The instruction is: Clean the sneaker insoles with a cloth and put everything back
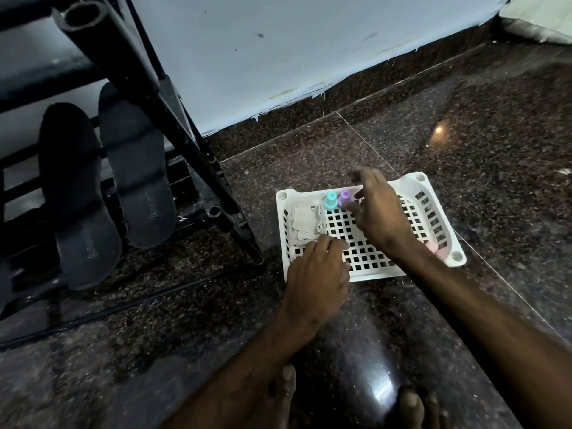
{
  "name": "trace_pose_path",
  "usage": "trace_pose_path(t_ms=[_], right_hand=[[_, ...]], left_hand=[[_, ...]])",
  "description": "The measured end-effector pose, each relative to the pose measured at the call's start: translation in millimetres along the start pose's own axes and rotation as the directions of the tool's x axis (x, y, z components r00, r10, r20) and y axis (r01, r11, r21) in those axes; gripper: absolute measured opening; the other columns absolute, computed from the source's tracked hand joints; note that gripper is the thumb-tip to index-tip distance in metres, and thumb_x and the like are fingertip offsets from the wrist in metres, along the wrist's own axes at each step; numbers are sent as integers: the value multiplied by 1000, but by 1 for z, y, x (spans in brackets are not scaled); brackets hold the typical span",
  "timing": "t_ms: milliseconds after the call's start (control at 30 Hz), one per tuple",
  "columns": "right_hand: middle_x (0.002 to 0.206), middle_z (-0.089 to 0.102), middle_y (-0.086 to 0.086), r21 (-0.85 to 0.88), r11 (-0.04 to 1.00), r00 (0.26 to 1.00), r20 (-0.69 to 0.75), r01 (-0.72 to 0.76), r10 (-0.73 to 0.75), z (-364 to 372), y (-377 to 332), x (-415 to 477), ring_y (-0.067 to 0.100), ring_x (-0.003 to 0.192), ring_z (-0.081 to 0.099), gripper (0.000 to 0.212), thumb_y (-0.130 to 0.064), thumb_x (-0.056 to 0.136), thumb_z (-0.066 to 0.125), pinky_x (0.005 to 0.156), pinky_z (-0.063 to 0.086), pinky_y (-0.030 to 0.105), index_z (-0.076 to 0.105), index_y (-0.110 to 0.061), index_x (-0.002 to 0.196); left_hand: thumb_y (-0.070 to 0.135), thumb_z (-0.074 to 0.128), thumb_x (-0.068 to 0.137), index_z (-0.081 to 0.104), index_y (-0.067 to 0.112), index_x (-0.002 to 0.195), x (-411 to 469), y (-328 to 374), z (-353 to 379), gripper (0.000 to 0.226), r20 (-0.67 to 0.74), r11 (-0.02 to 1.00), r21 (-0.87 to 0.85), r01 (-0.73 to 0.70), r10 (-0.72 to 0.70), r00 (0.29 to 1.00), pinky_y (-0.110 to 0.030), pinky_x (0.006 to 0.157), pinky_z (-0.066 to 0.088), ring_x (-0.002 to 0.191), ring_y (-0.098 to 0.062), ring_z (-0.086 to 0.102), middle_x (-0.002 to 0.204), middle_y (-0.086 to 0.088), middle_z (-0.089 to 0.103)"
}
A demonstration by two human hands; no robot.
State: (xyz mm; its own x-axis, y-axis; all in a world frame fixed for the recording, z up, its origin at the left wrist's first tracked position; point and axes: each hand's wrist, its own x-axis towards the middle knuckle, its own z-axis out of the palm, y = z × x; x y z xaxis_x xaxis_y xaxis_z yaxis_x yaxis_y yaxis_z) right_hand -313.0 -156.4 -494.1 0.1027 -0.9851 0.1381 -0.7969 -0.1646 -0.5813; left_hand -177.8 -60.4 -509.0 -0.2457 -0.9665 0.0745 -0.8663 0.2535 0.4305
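Two dark insoles (pixel 79 196) (pixel 136 168) lean side by side against a black shoe rack (pixel 161 97) on the left. A white perforated basket (pixel 414 181) sits on the floor. It holds a folded pale cloth (pixel 305 222) at its left end and a teal-capped bottle (pixel 330 201) beside a purple-capped one (pixel 343 198). My left hand (pixel 315 274) rests palm down on the basket's near left corner, fingertips by the cloth. My right hand (pixel 377 212) hovers over the basket with loosely spread fingers at the purple bottle; the blur hides any contact.
A pink item (pixel 433 247) lies at the basket's right end, partly behind my forearm. The basket stands on dark polished granite floor (pixel 464 134) near a pale wall (pixel 278 57). My bare feet (pixel 411 407) are at the bottom edge. A pale cushion corner (pixel 538 20) shows top right.
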Motion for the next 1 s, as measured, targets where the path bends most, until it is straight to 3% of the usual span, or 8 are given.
trace_pose_path(t_ms=[67, 167, 300, 400, 567, 767, 867, 1000], right_hand=[[126, 58, 4, -10, 999, 999, -13, -34, 34, -18, 3, -6, 10, 93, 58, 46, -12, 86, 72, 84, 49, 25, 53, -14, 128], [106, 70, 4, -220, 963, 975, 121, -155, 185, -59, 24, -16, 18, 81, 64, 28, -23, 82, 78, 79, 49, 27, 66, -16, 107], [101, 69, 9, -481, 847, 841, 344, -224, 417, -96, 30, -31, 25, 83, 66, 32, -33, 75, 83, 83, 56, 40, 67, -18, 99], [110, 67, 11, -604, 781, 791, 396, -158, 466, -95, 20, -39, 28, 96, 65, 39, -37, 79, 80, 88, 52, 35, 65, -15, 107], [125, 63, 7, -738, 660, 777, 332, -140, 535, -76, 10, -43, 26, 111, 63, 43, -38, 92, 63, 88, 50, 37, 59, -13, 127], [114, 67, 8, -624, 755, 831, 301, -200, 469, -71, 8, -46, 28, 103, 65, 30, -38, 91, 64, 85, 50, 37, 67, -20, 116], [97, 72, 7, -407, 882, 906, 235, -237, 352, -72, 12, -45, 27, 89, 67, 21, -45, 91, 63, 76, 49, 34, 68, -30, 105], [99, 73, 8, -273, 956, 982, 122, -109, 147, -49, 9, -41, 29, 89, 67, 24, -43, 96, 55, 70, 51, 34, 61, -34, 118]], left_hand=[[28, 55, 95, 57, 19, 121, 0, -1, 1, 27, -4, 1000, 13, -16, 16, 1000, -41, 73, 53, 107, -22, 55, 117, 1, 57], [30, 54, 95, 58, 18, 122, 0, -3, 4, 29, -4, 999, 28, -37, 37, 999, -42, 74, 54, 106, -22, 55, 117, 0, 58], [40, 59, 91, 64, 18, 113, 0, -7, 14, 32, -46, 993, 95, -71, 76, 996, -38, 66, 54, 99, -23, 59, 109, -1, 62], [49, 55, 91, 66, 18, 108, 0, -8, 18, 37, -41, 987, 130, -95, 101, 994, -39, 65, 53, 98, -23, 58, 108, -2, 61], [54, 42, 92, 65, 17, 109, 1, -6, 17, 47, -11, 982, 161, -96, 99, 995, -40, 66, 54, 99, -24, 58, 109, -2, 60], [56, 35, 91, 64, 18, 108, 1, -6, 18, 50, -5, 979, 179, -99, 101, 995, -39, 65, 53, 97, -23, 57, 108, -2, 60], [55, 36, 91, 64, 18, 108, 2, -6, 19, 50, 3, 975, 202, -93, 94, 996, -39, 65, 53, 98, -24, 57, 108, -2, 60], [57, 32, 91, 64, 19, 108, 2, -5, 19, 52, 11, 975, 208, -83, 82, 997, -39, 66, 53, 98, -23, 57, 108, -2, 60]])
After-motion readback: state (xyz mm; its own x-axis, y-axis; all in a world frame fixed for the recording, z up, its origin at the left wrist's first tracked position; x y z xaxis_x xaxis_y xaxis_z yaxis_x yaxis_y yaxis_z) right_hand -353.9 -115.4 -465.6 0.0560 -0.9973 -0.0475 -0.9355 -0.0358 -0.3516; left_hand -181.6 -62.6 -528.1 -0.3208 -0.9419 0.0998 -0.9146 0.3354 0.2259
